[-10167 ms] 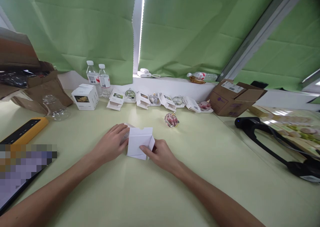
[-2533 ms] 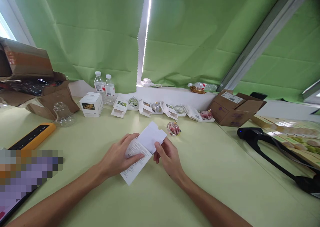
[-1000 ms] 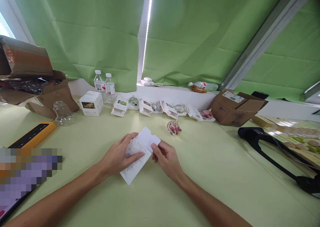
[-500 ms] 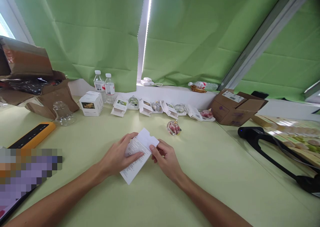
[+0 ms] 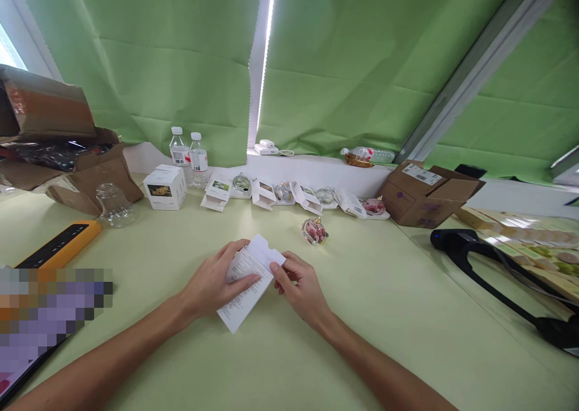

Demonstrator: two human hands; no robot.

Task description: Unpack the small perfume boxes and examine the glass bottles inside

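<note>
My left hand (image 5: pixel 221 281) is wrapped round a small white carton (image 5: pixel 244 296) with fine printed text, its thumb lying across the printed face. At the carton's far end a plain white flap (image 5: pixel 262 249) with a notched edge sticks out. My right hand (image 5: pixel 298 284) pinches the right side of this end between thumb and fingers; some of its fingers are hidden behind the carton. Just beyond my hands a clear round ornament (image 5: pixel 314 232) with red contents and a gold-coloured top rests on the pale green table (image 5: pixel 362 314).
Several opened white cartons (image 5: pixel 307 198) with clear ornaments (image 5: pixel 325 197) line the back. At left stand a closed white box (image 5: pixel 165 187), water bottles (image 5: pixel 198 160), a clear jar (image 5: pixel 115 206) and an orange-black power strip (image 5: pixel 58 245). A cardboard box (image 5: pixel 425 194) and black stand (image 5: pixel 479 290) are right.
The white flap has shifted slightly down toward the carton's body. Both hands keep nearly the same place and hold; the ornament on the table has not moved.
</note>
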